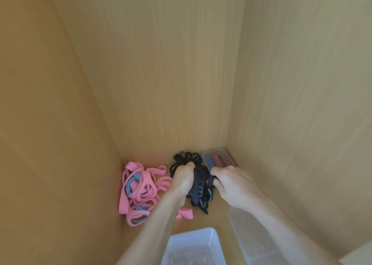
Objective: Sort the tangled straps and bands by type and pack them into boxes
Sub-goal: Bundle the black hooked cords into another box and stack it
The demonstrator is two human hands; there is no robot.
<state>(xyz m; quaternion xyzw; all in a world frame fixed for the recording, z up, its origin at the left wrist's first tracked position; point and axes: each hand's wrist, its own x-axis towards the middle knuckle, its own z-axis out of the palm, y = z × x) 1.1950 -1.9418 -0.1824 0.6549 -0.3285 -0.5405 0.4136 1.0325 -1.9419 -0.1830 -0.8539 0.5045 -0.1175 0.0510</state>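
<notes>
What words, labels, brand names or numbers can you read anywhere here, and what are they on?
None: no text, number or logo is readable in this view.
Small clear box: only red and blue stripes show, no letters.
Black straps, gripped by the left hand and right hand: no visible print.
Pink bands and white box: plain.

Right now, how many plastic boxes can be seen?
3: clear plastic box of red-blue bands, far corner; white plastic box, bottom centre; long clear plastic box beneath the right forearm. Others may sit off-frame.
</notes>
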